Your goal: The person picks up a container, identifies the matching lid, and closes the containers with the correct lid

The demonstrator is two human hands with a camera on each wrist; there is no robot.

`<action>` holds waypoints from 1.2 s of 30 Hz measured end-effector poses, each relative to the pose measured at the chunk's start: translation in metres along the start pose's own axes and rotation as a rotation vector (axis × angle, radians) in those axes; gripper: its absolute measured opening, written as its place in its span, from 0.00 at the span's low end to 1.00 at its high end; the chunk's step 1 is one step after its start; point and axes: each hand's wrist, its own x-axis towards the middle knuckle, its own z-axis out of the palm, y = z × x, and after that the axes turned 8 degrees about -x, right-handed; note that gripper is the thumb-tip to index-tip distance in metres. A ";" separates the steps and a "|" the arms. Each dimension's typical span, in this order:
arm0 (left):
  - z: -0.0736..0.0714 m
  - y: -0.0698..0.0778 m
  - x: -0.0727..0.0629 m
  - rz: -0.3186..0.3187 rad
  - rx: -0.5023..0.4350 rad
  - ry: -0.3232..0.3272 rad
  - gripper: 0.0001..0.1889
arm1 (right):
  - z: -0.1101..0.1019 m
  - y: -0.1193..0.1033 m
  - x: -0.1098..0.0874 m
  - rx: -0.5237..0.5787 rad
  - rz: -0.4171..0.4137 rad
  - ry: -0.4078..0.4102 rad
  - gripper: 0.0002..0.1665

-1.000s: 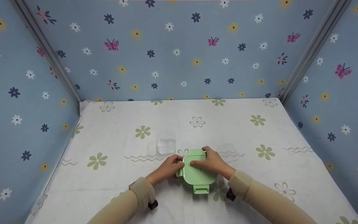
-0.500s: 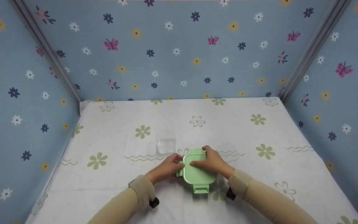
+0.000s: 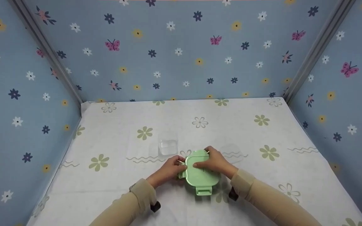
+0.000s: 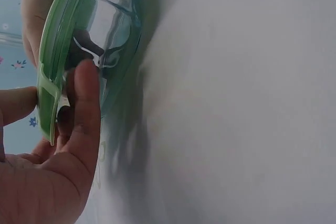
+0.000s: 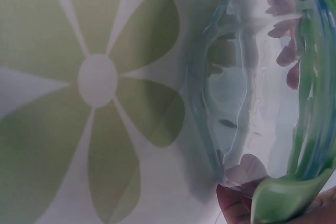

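A food container [image 3: 201, 177] with a pale green lid and a clear body stands on the cloth in front of me. At its left side my left hand [image 3: 168, 169] pinches a side latch [image 4: 47, 106], thumb on the outer face and fingers behind it. My right hand [image 3: 217, 164] grips the far right part, its thumb lying on top of the lid and its fingers over the edge. The near latch [image 3: 204, 191] sticks outward. Through the clear body [image 5: 252, 87] in the right wrist view, fingers show on the other side.
Behind the left hand stands a small clear, squarish vessel [image 3: 168, 147]. A faint transparent round thing [image 3: 230, 152] lies beyond the right hand. White flowered cloth [image 3: 118, 122] covers the table, with patterned blue walls [image 3: 168, 62] on three sides.
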 end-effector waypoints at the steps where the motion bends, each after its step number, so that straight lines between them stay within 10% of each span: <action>1: 0.000 0.001 -0.001 -0.001 0.023 0.025 0.22 | 0.000 0.000 0.000 0.001 0.001 0.001 0.47; 19: 0.009 0.016 -0.026 0.047 0.457 0.277 0.28 | 0.003 0.005 0.000 0.039 0.088 -0.019 0.57; 36: 0.013 0.024 -0.025 0.030 0.425 0.250 0.19 | -0.004 0.026 0.005 0.332 0.021 -0.073 0.33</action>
